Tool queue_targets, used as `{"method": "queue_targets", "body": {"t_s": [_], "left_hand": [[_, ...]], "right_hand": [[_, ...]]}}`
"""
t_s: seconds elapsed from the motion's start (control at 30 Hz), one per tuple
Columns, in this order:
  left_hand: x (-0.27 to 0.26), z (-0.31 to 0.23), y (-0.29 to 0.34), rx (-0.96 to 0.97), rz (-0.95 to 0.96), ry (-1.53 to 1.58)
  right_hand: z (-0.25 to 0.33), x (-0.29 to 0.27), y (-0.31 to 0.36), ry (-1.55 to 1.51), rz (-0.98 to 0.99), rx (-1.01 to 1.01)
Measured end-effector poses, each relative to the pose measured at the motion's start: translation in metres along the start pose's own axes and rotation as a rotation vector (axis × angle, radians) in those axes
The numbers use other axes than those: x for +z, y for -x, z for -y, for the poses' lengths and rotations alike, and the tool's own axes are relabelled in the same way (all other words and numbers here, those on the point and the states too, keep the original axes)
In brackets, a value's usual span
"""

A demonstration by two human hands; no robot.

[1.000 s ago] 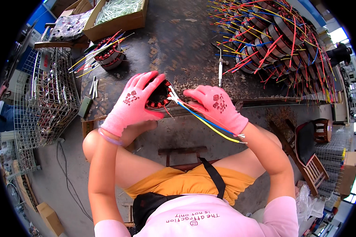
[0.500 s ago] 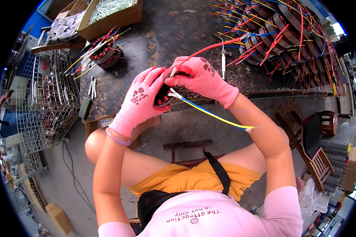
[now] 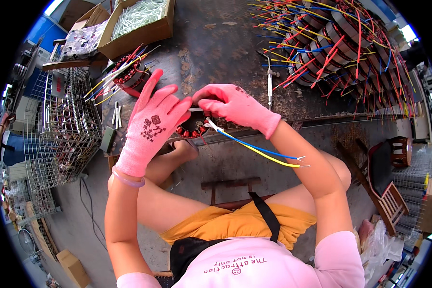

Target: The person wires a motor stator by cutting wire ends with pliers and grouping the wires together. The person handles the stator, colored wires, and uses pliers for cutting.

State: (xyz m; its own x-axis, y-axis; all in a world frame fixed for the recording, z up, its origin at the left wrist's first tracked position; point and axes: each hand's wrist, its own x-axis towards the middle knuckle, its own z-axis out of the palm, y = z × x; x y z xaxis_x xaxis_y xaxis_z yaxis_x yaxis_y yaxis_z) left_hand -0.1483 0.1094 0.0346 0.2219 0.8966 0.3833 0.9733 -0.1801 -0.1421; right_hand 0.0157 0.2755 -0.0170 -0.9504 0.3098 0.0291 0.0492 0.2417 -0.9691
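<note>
A motor stator [image 3: 190, 132] with dark red windings is at the table's front edge, mostly hidden under my gloved hands. My left hand [image 3: 154, 120], in a pink glove, pinches the left end of a short white sleeve [image 3: 196, 109] with its nearest fingers; its outer fingers are lifted and spread. My right hand [image 3: 236, 104], also in a pink glove, has its thumb and fingers closed on the sleeve's other end, above the stator. From the stator, a blue wire [image 3: 254, 144] and a yellow wire [image 3: 266, 159] run out to the right through another white sleeve [image 3: 213, 126].
Another stator [image 3: 131, 77] with wires stands at the back left, near loose white sleeves [image 3: 116, 115]. Behind is a cardboard box [image 3: 137, 29] of white sleeves. Many wired stators [image 3: 331, 48] are stacked at the right, beside a slim metal tool [image 3: 270, 81]. Wire racks [image 3: 65, 125] stand left.
My left hand has lifted its outer fingers and shifted left off the stator. The red wire that stuck out above my right hand no longer shows. The blue and yellow wires have spread apart.
</note>
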Motion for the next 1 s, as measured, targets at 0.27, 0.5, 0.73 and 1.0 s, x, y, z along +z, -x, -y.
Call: {"method": "queue_targets", "body": {"t_s": [0.27, 0.5, 0.73, 1.0], "left_hand": [[0.022, -0.009, 0.005, -0.163, -0.083, 0.264], [0.016, -0.011, 0.013, -0.255, -0.051, 0.245], [0.001, -0.009, 0.008, -0.278, -0.017, 0.214], [0.037, -0.024, 0.011, -0.297, -0.135, 0.344]], "right_hand": [[-0.003, 0.003, 0.012, 0.382, -0.098, -0.138], [-0.005, 0.002, 0.009, 0.713, -0.161, -0.274], [0.000, 0.003, 0.009, 0.534, -0.117, -0.244], [0.008, -0.001, 0.007, 1.009, -0.126, -0.419]]}}
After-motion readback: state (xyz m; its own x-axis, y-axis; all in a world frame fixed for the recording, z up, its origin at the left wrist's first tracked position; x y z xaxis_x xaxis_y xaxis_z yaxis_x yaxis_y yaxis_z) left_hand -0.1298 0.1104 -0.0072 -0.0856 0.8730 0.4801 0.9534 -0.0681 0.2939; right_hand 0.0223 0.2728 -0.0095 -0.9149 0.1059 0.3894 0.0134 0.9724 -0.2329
